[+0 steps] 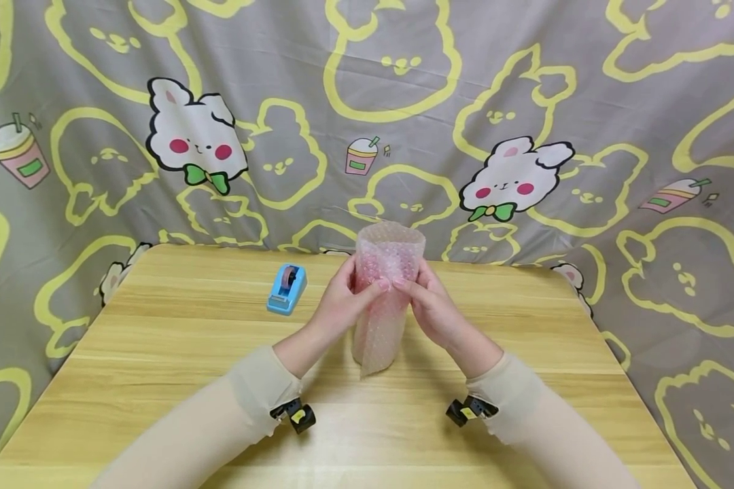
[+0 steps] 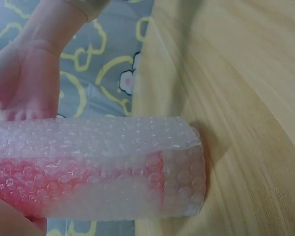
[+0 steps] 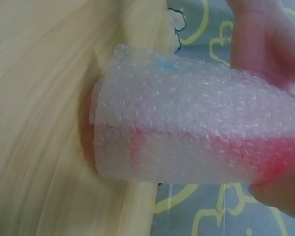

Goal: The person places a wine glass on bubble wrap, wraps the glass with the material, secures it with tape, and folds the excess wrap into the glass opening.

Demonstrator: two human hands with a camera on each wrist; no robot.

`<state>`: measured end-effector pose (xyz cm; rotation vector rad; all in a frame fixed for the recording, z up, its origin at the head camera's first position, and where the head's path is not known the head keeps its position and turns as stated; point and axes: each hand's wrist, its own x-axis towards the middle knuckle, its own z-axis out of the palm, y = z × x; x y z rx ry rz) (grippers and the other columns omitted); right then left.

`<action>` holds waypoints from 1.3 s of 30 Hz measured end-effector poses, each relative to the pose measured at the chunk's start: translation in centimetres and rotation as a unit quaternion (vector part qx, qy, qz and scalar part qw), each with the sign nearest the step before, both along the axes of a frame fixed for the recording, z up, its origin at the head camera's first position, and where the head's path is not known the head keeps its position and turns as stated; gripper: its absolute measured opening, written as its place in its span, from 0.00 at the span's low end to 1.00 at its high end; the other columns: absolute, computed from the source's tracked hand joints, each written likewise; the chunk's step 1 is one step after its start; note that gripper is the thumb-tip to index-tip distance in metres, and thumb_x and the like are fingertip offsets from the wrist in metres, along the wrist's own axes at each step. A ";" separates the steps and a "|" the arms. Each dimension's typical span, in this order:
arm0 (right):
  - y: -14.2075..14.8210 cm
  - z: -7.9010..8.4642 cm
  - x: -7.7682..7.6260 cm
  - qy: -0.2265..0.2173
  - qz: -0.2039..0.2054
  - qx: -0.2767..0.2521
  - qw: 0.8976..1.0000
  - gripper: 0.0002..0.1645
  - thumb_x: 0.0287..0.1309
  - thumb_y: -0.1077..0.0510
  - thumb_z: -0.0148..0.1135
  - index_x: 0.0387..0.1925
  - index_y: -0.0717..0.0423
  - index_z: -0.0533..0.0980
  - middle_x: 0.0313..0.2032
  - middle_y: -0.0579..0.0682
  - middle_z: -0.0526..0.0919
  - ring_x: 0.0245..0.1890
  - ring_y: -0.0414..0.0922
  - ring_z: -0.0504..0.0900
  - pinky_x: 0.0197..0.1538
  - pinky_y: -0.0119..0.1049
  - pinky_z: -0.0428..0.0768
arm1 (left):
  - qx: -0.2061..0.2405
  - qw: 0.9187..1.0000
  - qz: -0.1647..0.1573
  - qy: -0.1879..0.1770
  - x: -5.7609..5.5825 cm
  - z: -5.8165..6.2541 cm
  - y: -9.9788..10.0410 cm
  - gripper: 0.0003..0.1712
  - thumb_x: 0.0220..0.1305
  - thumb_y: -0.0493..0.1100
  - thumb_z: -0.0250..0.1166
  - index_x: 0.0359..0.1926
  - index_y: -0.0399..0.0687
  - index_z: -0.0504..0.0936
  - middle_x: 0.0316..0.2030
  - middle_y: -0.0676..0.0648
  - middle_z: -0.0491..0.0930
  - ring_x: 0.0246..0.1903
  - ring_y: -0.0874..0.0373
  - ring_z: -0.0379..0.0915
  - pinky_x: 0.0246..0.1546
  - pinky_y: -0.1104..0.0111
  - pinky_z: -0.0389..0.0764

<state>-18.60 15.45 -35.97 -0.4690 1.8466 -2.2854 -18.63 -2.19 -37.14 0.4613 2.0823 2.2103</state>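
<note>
A roll of bubble wrap (image 1: 382,326) stands upright on the table, wrapped around something pink and white whose kind I cannot make out. My left hand (image 1: 346,293) grips its left side, and my right hand (image 1: 433,299) grips the right side. Both thumbs press on the front of the wrap, their tips close together near its overlapping edge. In the left wrist view the wrap (image 2: 98,167) lies across the picture, pink showing through. The right wrist view shows the wrap's lower end (image 3: 137,113) touching the tabletop.
A blue tape dispenser (image 1: 287,291) with a roll of tape stands on the wooden table (image 1: 189,360), left of the wrap. Behind the table hangs a grey curtain (image 1: 306,88) with yellow outlines and rabbit faces. Each wrist wears a small black camera (image 1: 300,415).
</note>
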 end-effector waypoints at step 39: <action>-0.2 0.0 0.2 0.015 0.031 0.073 0.997 0.36 0.74 0.62 0.37 0.78 0.58 0.41 0.74 0.65 0.51 0.68 0.50 0.58 0.72 0.43 0.54 | -0.035 0.999 -0.019 0.013 0.5 0.4 0.7 0.36 0.75 0.40 0.53 0.76 0.43 0.46 0.68 0.38 0.61 0.65 0.45 0.65 0.64 0.51 0.70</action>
